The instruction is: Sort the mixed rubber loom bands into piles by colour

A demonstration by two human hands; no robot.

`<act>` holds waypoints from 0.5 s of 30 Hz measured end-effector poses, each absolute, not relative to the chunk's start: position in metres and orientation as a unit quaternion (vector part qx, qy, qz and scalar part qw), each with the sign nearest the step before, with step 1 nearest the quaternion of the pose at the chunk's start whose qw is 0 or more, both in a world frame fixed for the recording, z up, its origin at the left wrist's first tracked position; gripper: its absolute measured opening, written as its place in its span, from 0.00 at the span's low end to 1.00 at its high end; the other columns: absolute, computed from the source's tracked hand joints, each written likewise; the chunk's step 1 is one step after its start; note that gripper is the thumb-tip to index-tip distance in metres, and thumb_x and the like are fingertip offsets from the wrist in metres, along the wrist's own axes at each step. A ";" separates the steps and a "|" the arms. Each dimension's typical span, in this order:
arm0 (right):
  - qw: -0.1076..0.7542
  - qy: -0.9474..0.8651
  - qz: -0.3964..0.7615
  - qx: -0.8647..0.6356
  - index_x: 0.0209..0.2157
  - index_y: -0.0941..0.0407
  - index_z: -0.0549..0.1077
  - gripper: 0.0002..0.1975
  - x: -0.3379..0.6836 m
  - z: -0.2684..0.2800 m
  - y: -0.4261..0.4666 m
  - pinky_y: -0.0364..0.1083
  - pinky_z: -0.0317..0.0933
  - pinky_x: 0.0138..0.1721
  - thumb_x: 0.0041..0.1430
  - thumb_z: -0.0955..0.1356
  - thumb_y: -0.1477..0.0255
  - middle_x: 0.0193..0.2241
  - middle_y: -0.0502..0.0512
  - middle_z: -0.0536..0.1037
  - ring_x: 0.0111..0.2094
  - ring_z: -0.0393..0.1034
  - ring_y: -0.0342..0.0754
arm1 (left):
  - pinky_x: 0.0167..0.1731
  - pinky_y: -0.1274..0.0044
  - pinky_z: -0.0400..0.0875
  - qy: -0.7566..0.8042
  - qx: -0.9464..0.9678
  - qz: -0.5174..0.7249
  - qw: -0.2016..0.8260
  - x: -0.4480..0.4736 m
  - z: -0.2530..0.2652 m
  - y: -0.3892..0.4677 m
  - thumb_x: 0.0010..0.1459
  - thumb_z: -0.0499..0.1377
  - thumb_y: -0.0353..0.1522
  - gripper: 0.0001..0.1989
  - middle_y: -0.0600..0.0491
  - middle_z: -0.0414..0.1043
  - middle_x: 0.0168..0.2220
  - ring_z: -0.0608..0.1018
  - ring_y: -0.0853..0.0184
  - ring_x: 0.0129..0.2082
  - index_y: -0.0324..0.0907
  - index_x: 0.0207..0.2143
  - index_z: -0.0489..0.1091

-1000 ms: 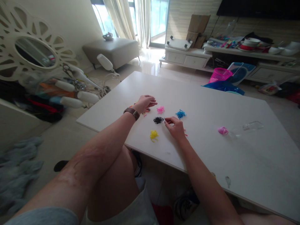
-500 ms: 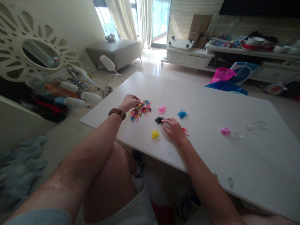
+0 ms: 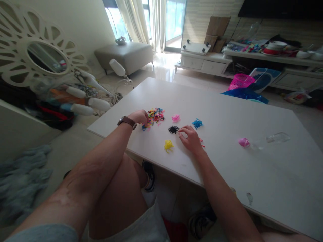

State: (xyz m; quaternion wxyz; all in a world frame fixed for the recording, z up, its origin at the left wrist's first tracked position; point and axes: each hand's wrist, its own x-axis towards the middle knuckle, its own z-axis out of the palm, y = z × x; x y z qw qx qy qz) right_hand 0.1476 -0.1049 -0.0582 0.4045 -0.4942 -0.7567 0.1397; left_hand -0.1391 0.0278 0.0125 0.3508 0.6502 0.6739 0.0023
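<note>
My left hand, with a brown-strapped watch at its wrist, reaches into the left side of a mixed heap of small coloured rubber bands. Its fingers are curled together, and whatever they pinch is hidden. Just right of the black rubber band pile, my right hand has thumb and forefinger bent tip to tip; anything between them is too small to make out. Around it lie a pink pile, a blue pile and a yellow pile. Red bands are partly covered by my right hand.
The piles lie on a white table. A pink object and a clear bottle-like item are on its right part. A small clear piece lies near the front edge. A white lamp stand is close on the left.
My left hand has come down and slightly nearer to me at the mixed heap, its fingers more curled. My right hand has drawn back a little from the black pile.
</note>
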 end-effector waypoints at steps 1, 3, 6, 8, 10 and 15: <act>0.405 -0.756 0.140 -0.495 0.34 0.51 0.76 0.06 0.147 -0.058 -0.105 0.53 0.65 0.48 0.60 0.67 0.74 0.38 0.55 0.77 0.43 0.70 0.53 | 0.23 0.78 0.66 0.679 0.644 0.002 0.351 -0.138 0.012 0.028 0.22 0.71 0.20 0.15 0.52 0.69 0.15 0.76 0.60 0.27 0.42 0.15 0.74; 0.407 -0.756 0.139 -0.493 0.33 0.52 0.76 0.06 0.148 -0.059 -0.105 0.53 0.65 0.47 0.60 0.67 0.74 0.38 0.55 0.77 0.43 0.70 0.53 | 0.24 0.78 0.67 0.690 0.639 0.006 0.342 -0.136 0.010 0.027 0.23 0.70 0.18 0.15 0.52 0.68 0.14 0.77 0.59 0.27 0.42 0.15 0.73; 0.407 -0.758 0.139 -0.491 0.33 0.52 0.76 0.06 0.148 -0.059 -0.104 0.53 0.64 0.47 0.59 0.67 0.74 0.37 0.55 0.77 0.43 0.70 0.53 | 0.26 0.77 0.69 0.694 0.651 0.002 0.308 -0.134 0.012 0.025 0.26 0.68 0.17 0.14 0.53 0.67 0.14 0.77 0.59 0.26 0.42 0.15 0.72; 0.407 -0.757 0.139 -0.492 0.32 0.52 0.76 0.05 0.148 -0.059 -0.103 0.53 0.64 0.47 0.59 0.67 0.74 0.37 0.55 0.77 0.42 0.70 0.53 | 0.26 0.78 0.69 0.690 0.657 -0.003 0.306 -0.133 0.016 0.024 0.27 0.67 0.17 0.13 0.53 0.68 0.15 0.77 0.60 0.26 0.42 0.16 0.73; 0.410 -0.756 0.139 -0.492 0.32 0.52 0.76 0.05 0.148 -0.059 -0.103 0.53 0.64 0.46 0.59 0.67 0.74 0.37 0.55 0.77 0.42 0.70 0.53 | 0.26 0.78 0.70 0.686 0.654 0.001 0.319 -0.135 0.018 0.024 0.28 0.67 0.18 0.13 0.53 0.71 0.16 0.77 0.61 0.26 0.42 0.18 0.74; 0.411 -0.754 0.141 -0.493 0.32 0.52 0.76 0.06 0.148 -0.058 -0.103 0.53 0.65 0.47 0.59 0.67 0.74 0.36 0.55 0.77 0.42 0.70 0.53 | 0.26 0.78 0.71 0.692 0.644 0.033 0.325 -0.143 0.014 0.030 0.28 0.67 0.18 0.14 0.52 0.72 0.17 0.79 0.60 0.26 0.41 0.21 0.77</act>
